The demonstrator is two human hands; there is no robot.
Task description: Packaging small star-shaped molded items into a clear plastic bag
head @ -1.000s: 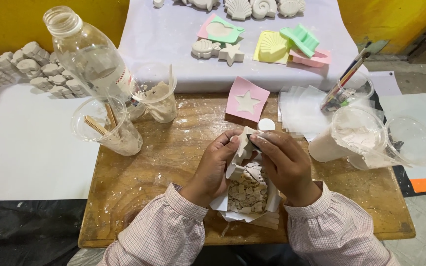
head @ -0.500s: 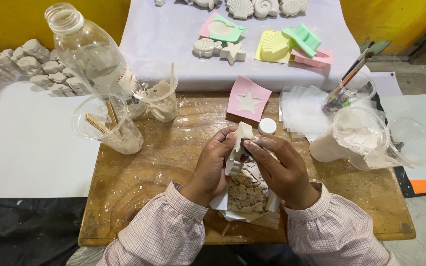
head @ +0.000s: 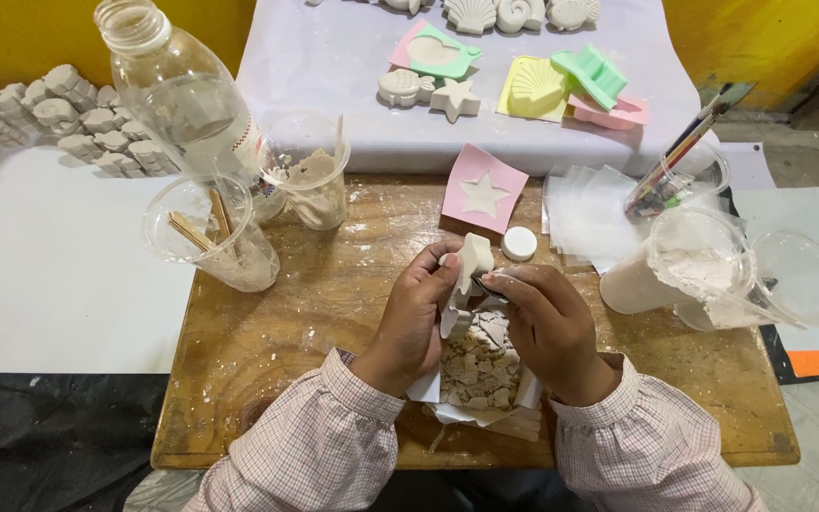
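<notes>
Wooden table [head: 334,398], dusted with white residue, carrying everything within arm's reach. Beyond it, a pale cloth [head: 334,76] laid with coloured moulds [head: 533,87] and finished shell and star casts — set flat and apart, likely so nothing chips. At far left, a clear plastic bottle [head: 177,90], uncapped, leaning over two plastic cups: one [head: 212,232] with wooden sticks, one [head: 310,175] with white paste, both close by for mixing. At right, a tipped cup of white powder [head: 703,270] and a cup of brushes [head: 680,171]. Pink star mould [head: 483,190] and small white cap [head: 519,244] just past the hands.

Directly below the hands, a paper-lined heap of broken plaster bits [head: 481,365], placed to catch what falls. Left hand [head: 419,318] in a clenched grip around the small white plaster cast [head: 474,261], held upright above the heap. Right hand [head: 547,322] pinching a thin tool against the cast's lower edge; tool mostly hidden, its kind not readable.

Against half a second ago: cast raised slightly and turned more upright, right fingertips shifted lower along its edge. Bottle, cups and moulds unmoved.
</notes>
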